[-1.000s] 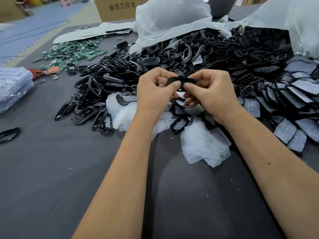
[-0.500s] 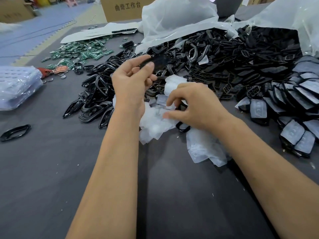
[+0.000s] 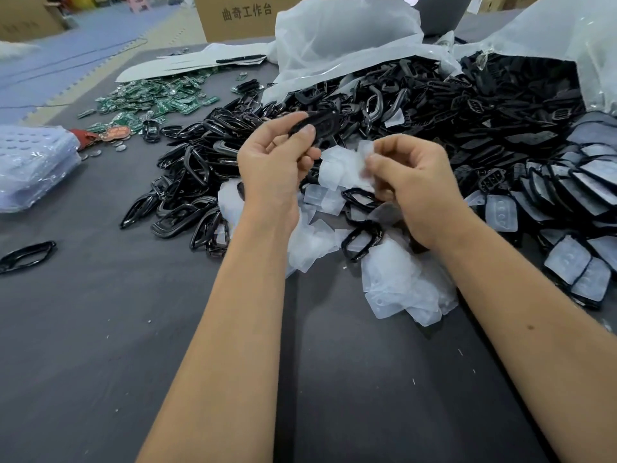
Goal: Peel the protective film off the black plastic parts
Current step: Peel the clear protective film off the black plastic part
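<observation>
Left hand (image 3: 273, 162) is raised above the middle of the bench (image 3: 100, 345), thumb and forefinger pinching one black plastic part (image 3: 320, 123) at its near end; the other fingers are curled loosely beneath it. Right hand (image 3: 417, 185) is just beside it to the right, thumb and forefinger pressed together on a piece of clear protective film (image 3: 362, 162); the remaining fingers are curled in. The film is apart from the held part, lower and to its right, between the two hands. Directly under both hands lies a pile of loose peeled film (image 3: 397, 285), with a few black ring-shaped frames (image 3: 362, 240) resting among it. A heap of glossy black frames (image 3: 193, 182) lies left of the hands. A far larger heap of black parts (image 3: 484, 105) spreads toward the far right corner, spilling out of clear plastic bags (image 3: 334, 38). Along the right edge lie parts with film on them (image 3: 577, 272). Green circuit boards (image 3: 160, 101) lie toward the far left; a plastic-wrapped stack (image 3: 30, 165) lies at the left edge, with a single black frame (image 3: 26, 255) nearer along that edge.
</observation>
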Motion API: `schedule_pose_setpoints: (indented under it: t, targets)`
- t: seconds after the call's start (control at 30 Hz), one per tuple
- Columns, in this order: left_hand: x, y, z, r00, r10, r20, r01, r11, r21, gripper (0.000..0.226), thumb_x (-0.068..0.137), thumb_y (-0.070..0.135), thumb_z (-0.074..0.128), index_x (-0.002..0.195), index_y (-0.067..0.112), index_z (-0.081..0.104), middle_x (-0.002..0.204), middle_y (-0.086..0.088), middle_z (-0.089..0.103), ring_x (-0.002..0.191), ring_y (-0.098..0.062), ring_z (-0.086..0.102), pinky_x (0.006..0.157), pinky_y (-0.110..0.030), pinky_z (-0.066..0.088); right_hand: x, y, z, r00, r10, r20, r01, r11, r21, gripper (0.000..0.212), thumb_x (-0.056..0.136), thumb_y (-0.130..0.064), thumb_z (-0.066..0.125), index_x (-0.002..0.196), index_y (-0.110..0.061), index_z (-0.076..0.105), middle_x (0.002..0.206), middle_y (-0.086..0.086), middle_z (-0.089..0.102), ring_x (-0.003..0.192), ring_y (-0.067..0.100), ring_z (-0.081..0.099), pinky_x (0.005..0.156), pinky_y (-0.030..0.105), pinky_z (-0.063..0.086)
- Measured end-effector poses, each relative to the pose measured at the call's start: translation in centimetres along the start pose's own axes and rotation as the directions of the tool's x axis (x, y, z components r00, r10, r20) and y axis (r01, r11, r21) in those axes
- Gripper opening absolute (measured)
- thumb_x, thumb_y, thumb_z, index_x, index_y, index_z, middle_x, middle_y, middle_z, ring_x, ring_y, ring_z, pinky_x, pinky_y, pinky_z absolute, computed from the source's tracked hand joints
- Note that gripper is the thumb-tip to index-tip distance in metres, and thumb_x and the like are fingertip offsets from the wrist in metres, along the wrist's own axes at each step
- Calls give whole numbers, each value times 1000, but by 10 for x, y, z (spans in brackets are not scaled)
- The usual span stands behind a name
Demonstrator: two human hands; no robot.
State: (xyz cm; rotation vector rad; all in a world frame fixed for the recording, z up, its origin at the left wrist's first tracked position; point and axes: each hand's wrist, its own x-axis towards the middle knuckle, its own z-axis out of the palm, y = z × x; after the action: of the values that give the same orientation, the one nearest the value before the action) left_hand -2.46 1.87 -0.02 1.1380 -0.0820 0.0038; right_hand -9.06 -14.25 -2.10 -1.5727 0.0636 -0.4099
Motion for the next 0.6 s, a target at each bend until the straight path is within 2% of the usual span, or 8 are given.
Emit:
schedule_pose_setpoints:
  t: [0.07,0.13,0.2,0.4,0.53,0.6]
  targets:
    - [-2,-6,5,1000,6,11,-7,998,62,18,90,-7,71,100,7,74,65,-2,60,53,-11,60,53,-18,48,2,1,-4,997,80,-21,-75,984,162,13,94,2,64,103,-8,66,71,5,67,59,17,52,45,23,39]
    - [-3,-11,9,1000,-3,25,1,994,108,19,89,-8,71,99,8,74,70,-9,57,54,-12,61,53,-19,49,4,2,-7,994,107,-12,-101,967,234,21,90,2,62,108,-8,64,67,4,64,60,20,55,43,24,37]
    - [-4,-15,11,999,-5,38,-1,989,146,20,89,-9,70,97,9,75,76,-14,55,54,-13,63,54,-18,49,3,2,-7,995,104,4,-101,963,248,23,93,4,58,112,-7,64,67,4,62,60,22,59,41,23,38]
    - [-6,-24,15,999,34,18,-37,970,240,22,88,-12,65,94,7,73,76,-10,64,52,-15,62,55,-19,51,1,-2,-8,991,118,59,-129,956,263,29,102,5,49,124,-5,65,78,4,68,65,18,61,43,21,39]
    - [-7,-27,16,998,48,33,-55,959,279,23,87,-13,63,96,5,74,78,-10,67,50,-13,62,54,-18,50,2,-3,-5,984,144,100,-168,939,300,26,109,-10,44,121,-1,65,93,18,64,65,19,61,45,21,39]
    - [-8,-28,16,998,52,38,-61,953,297,24,86,-12,63,96,6,74,81,-10,68,51,-13,63,54,-19,50,3,-1,-5,986,144,86,-162,950,268,23,108,-17,53,117,-2,67,97,16,60,65,17,62,45,21,41]
